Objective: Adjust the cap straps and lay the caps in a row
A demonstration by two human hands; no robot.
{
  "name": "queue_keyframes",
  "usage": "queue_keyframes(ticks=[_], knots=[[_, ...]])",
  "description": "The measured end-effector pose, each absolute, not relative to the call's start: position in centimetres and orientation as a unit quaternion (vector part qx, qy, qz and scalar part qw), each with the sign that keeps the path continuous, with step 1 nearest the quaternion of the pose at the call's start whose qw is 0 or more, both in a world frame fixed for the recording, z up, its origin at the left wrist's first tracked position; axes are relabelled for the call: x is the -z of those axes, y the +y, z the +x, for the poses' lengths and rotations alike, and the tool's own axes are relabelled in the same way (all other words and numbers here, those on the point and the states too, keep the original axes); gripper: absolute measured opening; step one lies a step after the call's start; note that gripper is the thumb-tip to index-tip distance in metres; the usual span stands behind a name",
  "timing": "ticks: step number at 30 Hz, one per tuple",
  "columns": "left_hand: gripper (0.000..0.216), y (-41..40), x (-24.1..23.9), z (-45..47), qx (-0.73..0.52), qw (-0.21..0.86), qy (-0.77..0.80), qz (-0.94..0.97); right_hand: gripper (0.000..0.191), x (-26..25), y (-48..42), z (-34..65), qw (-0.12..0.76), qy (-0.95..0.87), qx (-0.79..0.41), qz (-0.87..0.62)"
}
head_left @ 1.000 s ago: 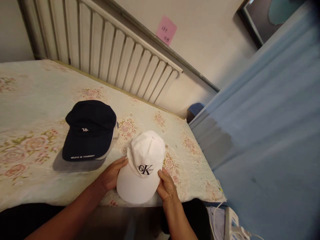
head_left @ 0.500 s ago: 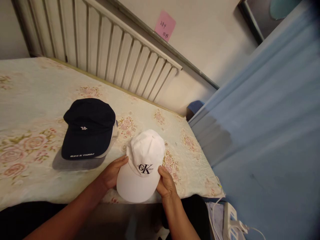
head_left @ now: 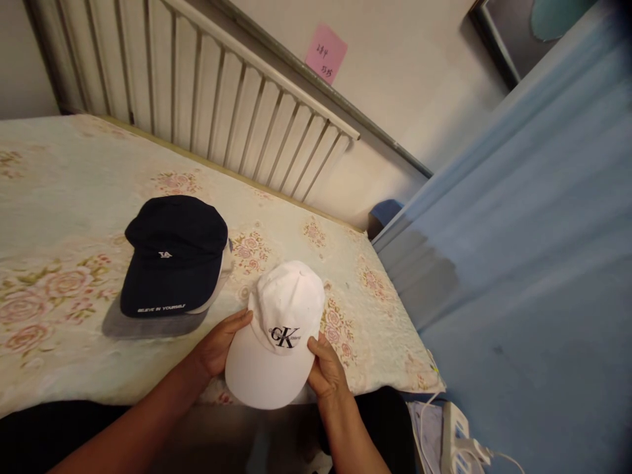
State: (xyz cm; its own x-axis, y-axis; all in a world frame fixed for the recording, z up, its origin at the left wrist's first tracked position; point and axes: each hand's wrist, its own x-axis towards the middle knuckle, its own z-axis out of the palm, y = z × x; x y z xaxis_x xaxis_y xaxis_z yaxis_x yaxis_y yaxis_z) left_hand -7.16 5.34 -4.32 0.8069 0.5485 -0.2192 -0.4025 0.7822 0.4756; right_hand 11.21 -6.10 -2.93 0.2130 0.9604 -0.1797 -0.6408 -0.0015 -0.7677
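Between both hands is a white baseball cap (head_left: 291,296) with black lettering on its front, its brim pointing down toward me. My left hand (head_left: 222,342) grips the cap's left side, thumb on top and the other fingers partly hidden beneath. On the opposite side, my right hand (head_left: 326,368) is closed on the edge where crown and brim meet, thumb on the front. To the left, a dark navy cap (head_left: 175,257) with small white lettering lies on the bed, resting over a lighter cap whose edge shows on its right.
A floral sheet (head_left: 123,161) covers the bed. Along its far side runs a white radiator (head_left: 237,105) against the wall, below a pink note (head_left: 326,52). A blue curtain (head_left: 523,263) hangs at the right. Below it sits a white power strip (head_left: 457,428) with cables.
The white cap has shifted slightly down and to the left, its brim nearer to me. My right hand moved a little with it; the dark cap stays where it was.
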Motion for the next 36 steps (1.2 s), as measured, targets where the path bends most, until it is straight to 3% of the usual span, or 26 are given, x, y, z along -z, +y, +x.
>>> queue_keyframes(ticks=[9, 21, 36], knots=[[0.044, 5.1, 4.2, -7.2, -0.256, 0.925, 0.186, 0.209, 0.049, 3.4, -6.3, 11.2, 0.676, -0.199, -0.586, -0.400], [0.046, 4.9, 4.1, -7.3, -0.257, 0.923, 0.194, 0.211, 0.034, 3.9, -6.3, 11.3, 0.691, -0.158, -0.583, -0.397], [0.042, 4.9, 4.3, -7.2, -0.249, 0.925, 0.203, 0.205, 0.040, 4.8, -6.6, 11.6, 0.688, -0.162, -0.586, -0.396]])
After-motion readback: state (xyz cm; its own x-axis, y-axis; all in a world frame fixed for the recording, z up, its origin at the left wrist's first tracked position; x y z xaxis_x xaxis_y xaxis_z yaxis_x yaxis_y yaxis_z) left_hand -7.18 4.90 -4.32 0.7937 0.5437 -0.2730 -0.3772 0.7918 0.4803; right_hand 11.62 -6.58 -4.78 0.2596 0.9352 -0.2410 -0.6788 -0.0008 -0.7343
